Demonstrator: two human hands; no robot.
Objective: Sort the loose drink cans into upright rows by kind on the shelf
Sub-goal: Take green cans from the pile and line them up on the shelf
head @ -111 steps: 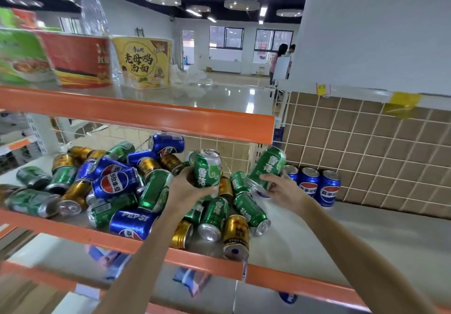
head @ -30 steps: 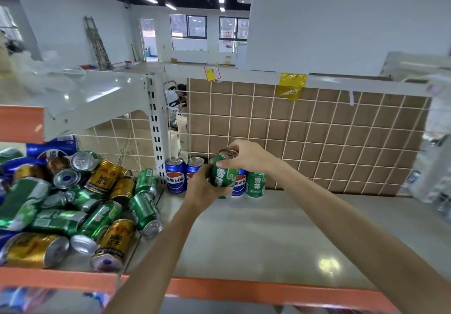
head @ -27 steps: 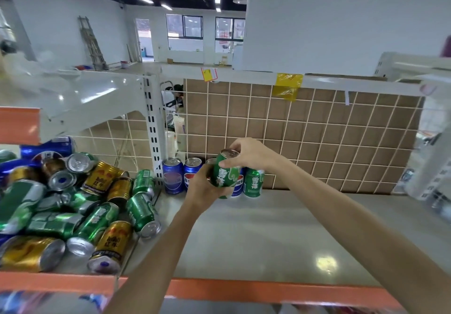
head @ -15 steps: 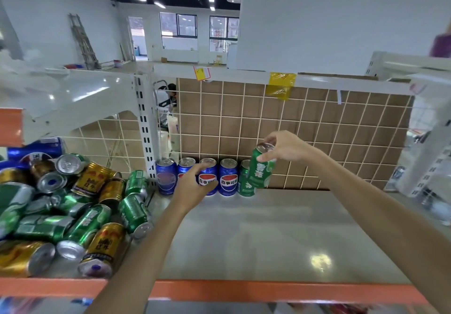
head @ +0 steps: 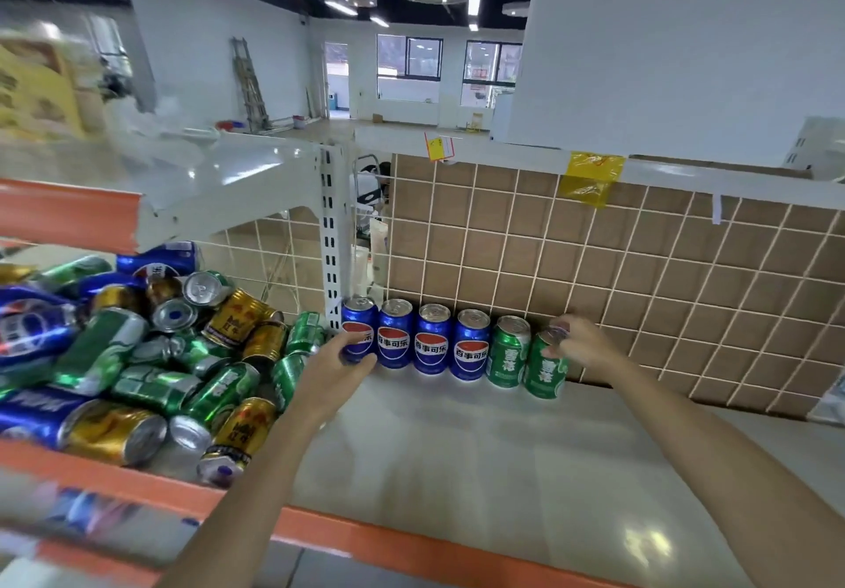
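- The right hand (head: 583,344) reaches to the far right end of the upright row, its fingers (head: 558,349) curled over the rim of the end green can (head: 544,370), which stands on the shelf (head: 480,450) against the brown grid back panel (head: 640,276).
- A second green can (head: 507,354) stands just to its left, touching or nearly so; the hand hides most of the end can's top.
- Four blue cans (head: 432,340) stand in line further left.
- The left hand (head: 331,375) is in front of the leftmost blue can (head: 359,329), covering its lower part; its fingers seem loosely bent, but I cannot tell whether they grip the can or only touch it.
- The loose pile of cans (head: 151,359) lies on its side at the left, blurred and cut off by the frame edge.
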